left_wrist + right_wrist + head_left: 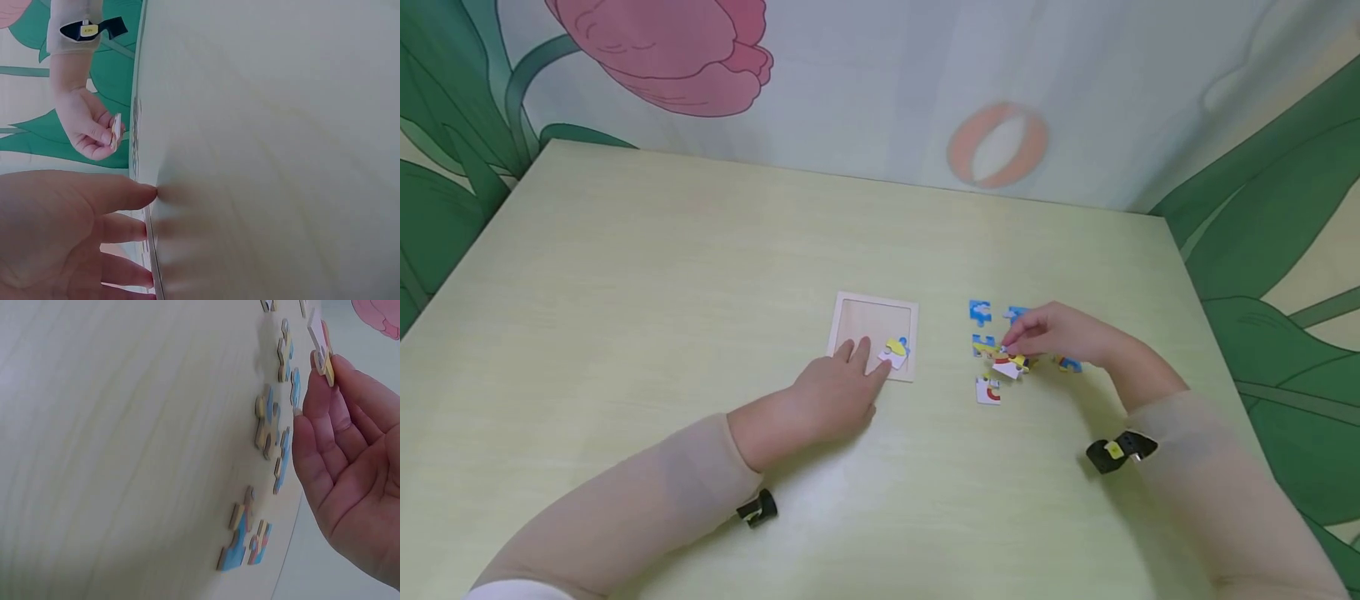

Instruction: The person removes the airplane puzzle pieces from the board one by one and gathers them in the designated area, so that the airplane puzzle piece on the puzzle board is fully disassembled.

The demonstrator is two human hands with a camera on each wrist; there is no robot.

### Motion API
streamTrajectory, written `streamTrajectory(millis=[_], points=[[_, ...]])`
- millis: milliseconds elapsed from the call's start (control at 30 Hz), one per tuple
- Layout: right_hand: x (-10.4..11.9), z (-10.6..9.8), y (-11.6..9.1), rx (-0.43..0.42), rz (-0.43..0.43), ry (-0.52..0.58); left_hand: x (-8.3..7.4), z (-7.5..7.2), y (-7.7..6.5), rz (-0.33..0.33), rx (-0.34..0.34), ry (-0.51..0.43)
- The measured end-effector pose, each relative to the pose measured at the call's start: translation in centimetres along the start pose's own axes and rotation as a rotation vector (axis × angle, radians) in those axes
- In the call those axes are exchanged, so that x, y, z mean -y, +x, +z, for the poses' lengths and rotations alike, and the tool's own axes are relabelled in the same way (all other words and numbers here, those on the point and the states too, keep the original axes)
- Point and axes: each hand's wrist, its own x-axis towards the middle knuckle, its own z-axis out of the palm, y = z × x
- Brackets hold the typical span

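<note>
A shallow wooden puzzle tray point(872, 306) lies mid-table, with a white, yellow and blue jigsaw piece point(894, 351) in its lower right corner. My left hand point(838, 396) rests on the tray's near edge, fingers spread and fairly straight. Its thumb is close to that piece; the head view does not show whether they touch. To the right, my right hand point(1056, 333) pinches a white, red and yellow jigsaw piece point(1007, 367) between thumb and fingers. The right wrist view shows this held piece point(320, 353) raised off the table.
Around and beneath my right hand lie several loose jigsaw pieces, among them a blue one point(980, 312) at the back and a white-and-red one point(988, 391) in front. The pale table point(700, 250) meets a painted wall point(865, 83) at its far edge.
</note>
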Motion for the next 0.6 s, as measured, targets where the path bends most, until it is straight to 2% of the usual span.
streamTrajectory(millis=[333, 600], points=[[-0.8, -0.4, -1.5, 0.013, -0.03, -0.027, 0.2, -0.3, 0.1, 0.032, -0.009, 0.028], [-1.2, -0.3, -2.1, 0.027, 0.023, -0.034, 0.2, -0.4, -0.2, 0.031, -0.003, 0.023]])
